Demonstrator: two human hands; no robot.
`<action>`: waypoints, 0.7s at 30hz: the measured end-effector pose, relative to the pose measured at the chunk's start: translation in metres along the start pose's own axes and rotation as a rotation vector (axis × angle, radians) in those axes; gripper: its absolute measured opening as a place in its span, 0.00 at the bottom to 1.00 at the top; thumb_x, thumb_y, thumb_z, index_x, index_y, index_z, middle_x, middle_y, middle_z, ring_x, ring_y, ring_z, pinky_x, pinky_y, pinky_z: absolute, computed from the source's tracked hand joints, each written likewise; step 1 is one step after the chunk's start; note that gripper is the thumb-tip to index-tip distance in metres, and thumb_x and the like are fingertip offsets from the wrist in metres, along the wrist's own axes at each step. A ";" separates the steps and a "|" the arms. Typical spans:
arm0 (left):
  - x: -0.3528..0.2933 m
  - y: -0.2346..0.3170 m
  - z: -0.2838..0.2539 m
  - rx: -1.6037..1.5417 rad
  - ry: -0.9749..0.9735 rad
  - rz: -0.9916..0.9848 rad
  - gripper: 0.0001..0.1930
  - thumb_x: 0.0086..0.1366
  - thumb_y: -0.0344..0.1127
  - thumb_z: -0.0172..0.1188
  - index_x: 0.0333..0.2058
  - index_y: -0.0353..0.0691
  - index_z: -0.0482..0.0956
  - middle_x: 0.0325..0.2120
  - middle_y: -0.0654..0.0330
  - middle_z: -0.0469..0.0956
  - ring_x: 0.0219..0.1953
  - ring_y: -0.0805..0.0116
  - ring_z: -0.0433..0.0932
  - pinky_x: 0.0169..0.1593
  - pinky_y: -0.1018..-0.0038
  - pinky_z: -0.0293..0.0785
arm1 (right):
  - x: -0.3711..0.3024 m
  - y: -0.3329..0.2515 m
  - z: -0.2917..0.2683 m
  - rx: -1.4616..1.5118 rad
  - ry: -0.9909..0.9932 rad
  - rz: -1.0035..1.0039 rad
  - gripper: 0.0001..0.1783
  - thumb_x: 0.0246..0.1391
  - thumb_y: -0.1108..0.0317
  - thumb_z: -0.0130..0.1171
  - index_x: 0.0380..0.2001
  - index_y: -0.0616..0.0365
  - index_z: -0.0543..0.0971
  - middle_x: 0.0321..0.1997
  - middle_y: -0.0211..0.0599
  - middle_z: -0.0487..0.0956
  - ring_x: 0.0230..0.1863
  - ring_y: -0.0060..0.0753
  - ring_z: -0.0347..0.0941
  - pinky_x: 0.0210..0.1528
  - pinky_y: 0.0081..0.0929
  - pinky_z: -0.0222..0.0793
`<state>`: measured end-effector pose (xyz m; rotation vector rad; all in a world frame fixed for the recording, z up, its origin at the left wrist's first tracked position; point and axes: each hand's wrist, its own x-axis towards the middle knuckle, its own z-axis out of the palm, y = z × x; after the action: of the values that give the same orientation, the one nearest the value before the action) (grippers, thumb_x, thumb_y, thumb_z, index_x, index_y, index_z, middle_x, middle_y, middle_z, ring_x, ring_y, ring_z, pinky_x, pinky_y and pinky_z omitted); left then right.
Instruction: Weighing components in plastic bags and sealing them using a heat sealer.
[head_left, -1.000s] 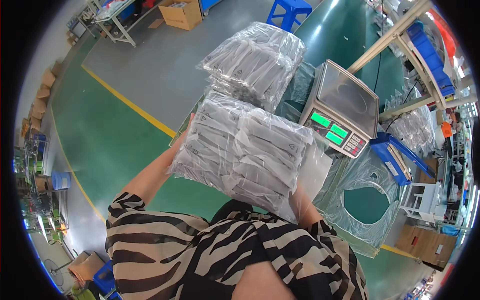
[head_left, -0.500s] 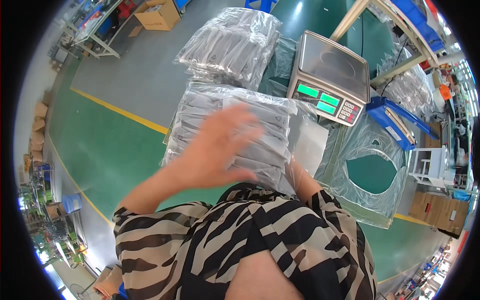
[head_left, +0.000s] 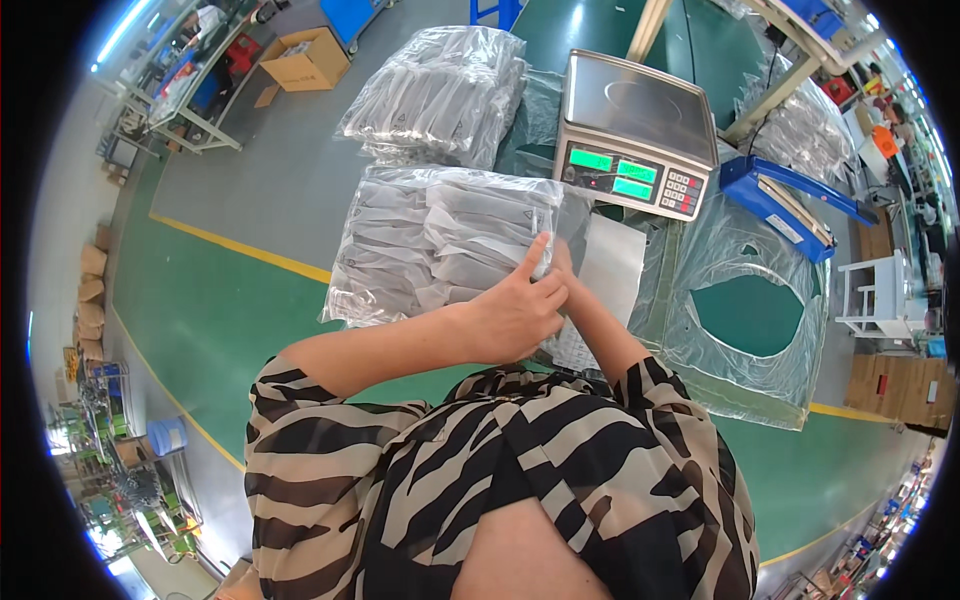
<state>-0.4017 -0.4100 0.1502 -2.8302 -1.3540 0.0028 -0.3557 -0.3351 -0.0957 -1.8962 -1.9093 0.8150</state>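
Note:
A clear plastic bag lies before me, packed with two rows of grey-white sleeved pieces. My left hand is at its lower right edge, index finger stretched along the plastic and the other fingers curled in on the bag's edge. Right beside it, my right hand is at the same edge; its fingers are mostly hidden behind the bag and the left hand. Just right of the hands, a white sheet lies on the table.
Behind the bag is a stack of similar filled bags. A scale with green displays stands at the back right, a blue lever sealer beside it. Loose clear film covers the table's right part. A cardboard box sits on the floor.
My left hand has moved right, from above the middle of the bag to its right edge, next to my right hand. The whole view has shifted slightly.

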 end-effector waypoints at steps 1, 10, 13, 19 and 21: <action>0.013 -0.002 -0.005 -0.007 0.026 0.035 0.14 0.43 0.46 0.65 0.25 0.44 0.76 0.30 0.57 0.69 0.48 0.59 0.67 0.63 0.36 0.42 | 0.054 0.024 0.015 -0.024 -0.114 -0.113 0.18 0.54 0.55 0.49 0.34 0.59 0.80 0.35 0.50 0.80 0.41 0.50 0.77 0.44 0.42 0.71; 0.010 -0.001 -0.003 0.002 0.004 0.041 0.14 0.43 0.46 0.65 0.23 0.44 0.75 0.29 0.57 0.68 0.46 0.58 0.68 0.61 0.34 0.44 | 0.044 0.014 -0.132 0.503 -0.330 -0.161 0.13 0.57 0.63 0.47 0.38 0.60 0.74 0.38 0.49 0.79 0.35 0.42 0.78 0.35 0.32 0.73; 0.015 -0.002 -0.007 -0.013 -0.005 0.055 0.14 0.44 0.45 0.64 0.24 0.42 0.75 0.28 0.56 0.69 0.45 0.57 0.68 0.60 0.33 0.45 | 0.025 0.016 -0.187 0.952 -0.401 -0.072 0.12 0.61 0.62 0.44 0.42 0.57 0.70 0.38 0.42 0.78 0.36 0.31 0.78 0.34 0.25 0.72; 0.017 -0.003 -0.008 -0.027 0.027 0.071 0.16 0.43 0.46 0.65 0.27 0.41 0.75 0.29 0.56 0.69 0.44 0.56 0.69 0.58 0.32 0.47 | 0.007 0.003 -0.208 0.933 -0.653 -0.251 0.17 0.64 0.53 0.41 0.40 0.56 0.69 0.37 0.35 0.77 0.33 0.25 0.75 0.34 0.21 0.70; 0.018 -0.003 -0.013 -0.050 0.032 0.084 0.18 0.44 0.46 0.66 0.29 0.42 0.73 0.30 0.57 0.68 0.46 0.56 0.68 0.59 0.34 0.47 | 0.012 0.003 -0.201 1.056 -0.757 -0.173 0.18 0.64 0.52 0.41 0.40 0.56 0.69 0.36 0.33 0.76 0.33 0.24 0.74 0.34 0.21 0.69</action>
<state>-0.3923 -0.3944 0.1634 -2.9129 -1.2455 -0.0775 -0.2333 -0.2904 0.0581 -0.7980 -1.3713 2.1211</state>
